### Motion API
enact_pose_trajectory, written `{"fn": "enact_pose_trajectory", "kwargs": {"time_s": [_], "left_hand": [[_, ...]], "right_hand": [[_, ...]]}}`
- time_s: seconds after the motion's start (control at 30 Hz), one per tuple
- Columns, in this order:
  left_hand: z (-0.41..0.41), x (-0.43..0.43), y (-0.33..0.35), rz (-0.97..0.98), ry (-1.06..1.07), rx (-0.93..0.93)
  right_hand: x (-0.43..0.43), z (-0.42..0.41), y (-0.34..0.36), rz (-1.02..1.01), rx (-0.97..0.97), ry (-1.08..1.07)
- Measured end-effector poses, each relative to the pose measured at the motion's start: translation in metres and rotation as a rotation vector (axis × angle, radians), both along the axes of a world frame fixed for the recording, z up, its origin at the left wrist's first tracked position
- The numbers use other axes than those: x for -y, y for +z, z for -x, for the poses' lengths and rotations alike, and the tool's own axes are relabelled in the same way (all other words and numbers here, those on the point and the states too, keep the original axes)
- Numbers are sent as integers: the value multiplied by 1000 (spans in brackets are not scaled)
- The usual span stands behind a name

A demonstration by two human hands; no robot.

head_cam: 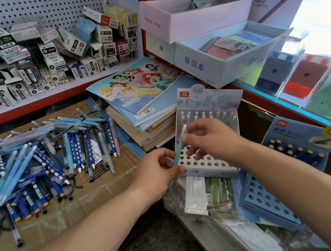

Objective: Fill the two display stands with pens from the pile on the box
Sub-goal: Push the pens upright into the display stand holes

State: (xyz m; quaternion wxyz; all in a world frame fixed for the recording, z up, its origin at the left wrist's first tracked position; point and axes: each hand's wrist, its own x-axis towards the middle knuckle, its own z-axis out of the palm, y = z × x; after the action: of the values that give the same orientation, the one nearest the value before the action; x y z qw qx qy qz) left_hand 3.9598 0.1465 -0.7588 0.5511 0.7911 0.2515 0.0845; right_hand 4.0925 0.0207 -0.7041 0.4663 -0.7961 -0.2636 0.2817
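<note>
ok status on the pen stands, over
Left hand and right hand pinch a teal pen over white stand. Its front holes empty. Nothing blocking them.

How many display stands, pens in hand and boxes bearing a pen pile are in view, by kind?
Display stands: 2, the white stand and the blue stand
Pens in hand: 1, the teal pen, held by the left hand and right hand
Boxes bearing the pen pile: 1, the cardboard box
Total: 4
</note>
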Motion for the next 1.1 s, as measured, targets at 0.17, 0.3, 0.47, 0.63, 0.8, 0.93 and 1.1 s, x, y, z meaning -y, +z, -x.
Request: {"fn": "enact_pose_trajectory", "kwargs": {"time_s": [0.17, 0.3, 0.47, 0.63, 0.8, 0.93, 1.1], "left_hand": [[-8, 3, -1, -25, -1, 40], [-16, 2, -3, -116, -25, 47], [-25, -4, -12, -274, 35, 1], [-35, -5, -14, -461, -29, -31], [-44, -1, -17, -571, -107, -109], [-45, -1, -20, -582, -130, -140], [-44, -4, -22, -573, -167, -158]], "right_hand": [[-3, 5, -5, -47, 55, -12], [6, -3, 1, -96, 103, -70], [22, -33, 8, -68, 471, -352], [31, -48, -2, 2, 552, -405], [35, -57, -16, 56, 530, -386], [37, -60, -23, 103, 563, -359], [35, -59, -29, 191, 593, -295]]}}
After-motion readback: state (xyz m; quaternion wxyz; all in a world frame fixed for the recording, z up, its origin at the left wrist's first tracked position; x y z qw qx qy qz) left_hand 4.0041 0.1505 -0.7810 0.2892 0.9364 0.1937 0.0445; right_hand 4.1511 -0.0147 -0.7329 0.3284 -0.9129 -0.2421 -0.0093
